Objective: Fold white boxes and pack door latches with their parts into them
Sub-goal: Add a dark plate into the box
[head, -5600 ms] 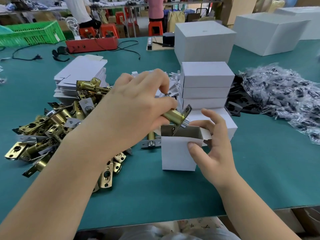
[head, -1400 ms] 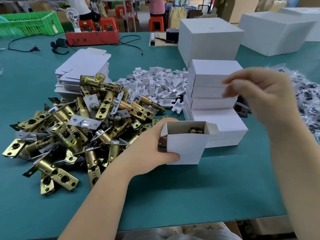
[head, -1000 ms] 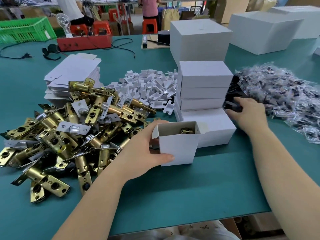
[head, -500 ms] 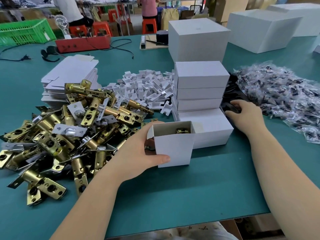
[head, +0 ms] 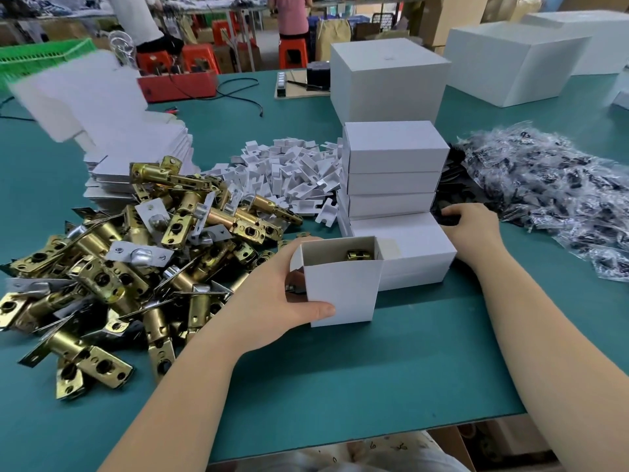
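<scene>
Bright, even overhead light is seen; soft shadows are cast; the frame's upper left is smeared by blur, edges bowed.

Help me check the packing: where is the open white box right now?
In the head view the open white box stands near centre on the green table, gripped by the left hand, just in front of the stack of closed boxes.

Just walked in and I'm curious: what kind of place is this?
Most likely a hardware packing workshop. A heap of brass door latches lies beside stacked white boxes and bagged parts on a long green table.
</scene>
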Tool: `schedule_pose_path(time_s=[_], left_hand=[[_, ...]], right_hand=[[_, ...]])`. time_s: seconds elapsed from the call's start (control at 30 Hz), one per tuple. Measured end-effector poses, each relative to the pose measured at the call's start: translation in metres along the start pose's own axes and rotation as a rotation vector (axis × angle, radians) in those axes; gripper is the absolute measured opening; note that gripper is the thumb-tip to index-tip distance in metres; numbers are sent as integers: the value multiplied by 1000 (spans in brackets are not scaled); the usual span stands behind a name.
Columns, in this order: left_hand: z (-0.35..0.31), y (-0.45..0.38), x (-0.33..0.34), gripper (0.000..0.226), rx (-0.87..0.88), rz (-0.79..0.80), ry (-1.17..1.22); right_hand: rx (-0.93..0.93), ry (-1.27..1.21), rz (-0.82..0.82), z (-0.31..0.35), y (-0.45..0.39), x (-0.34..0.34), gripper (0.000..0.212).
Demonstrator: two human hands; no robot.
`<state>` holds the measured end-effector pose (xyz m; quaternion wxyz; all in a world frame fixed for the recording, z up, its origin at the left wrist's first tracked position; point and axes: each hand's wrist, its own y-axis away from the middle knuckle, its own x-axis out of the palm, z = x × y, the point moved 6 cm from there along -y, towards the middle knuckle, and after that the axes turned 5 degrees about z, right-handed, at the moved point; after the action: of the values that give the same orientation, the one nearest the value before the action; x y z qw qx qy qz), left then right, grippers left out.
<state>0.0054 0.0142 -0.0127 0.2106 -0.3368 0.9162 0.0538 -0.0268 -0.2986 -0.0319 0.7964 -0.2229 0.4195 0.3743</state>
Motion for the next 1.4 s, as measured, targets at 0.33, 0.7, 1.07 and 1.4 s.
schedule_pose_path(time_s=[0.33,0.7,1.07,1.4], left_hand=[[4,-1,1,72,-19,11,12],[4,-1,0,72,-16,16,-14],[-2,-1,1,68,-16,28,-40],[-1,-1,2,70,-13,32,-26]], right_hand=[[274,-1223,-138,-24,5,-6,12],[214,-1618,16,-21,10,-3,15],[163,-1065,-124,-27,3,-2,17],[-137,-638,-333,5,29,-52,20]])
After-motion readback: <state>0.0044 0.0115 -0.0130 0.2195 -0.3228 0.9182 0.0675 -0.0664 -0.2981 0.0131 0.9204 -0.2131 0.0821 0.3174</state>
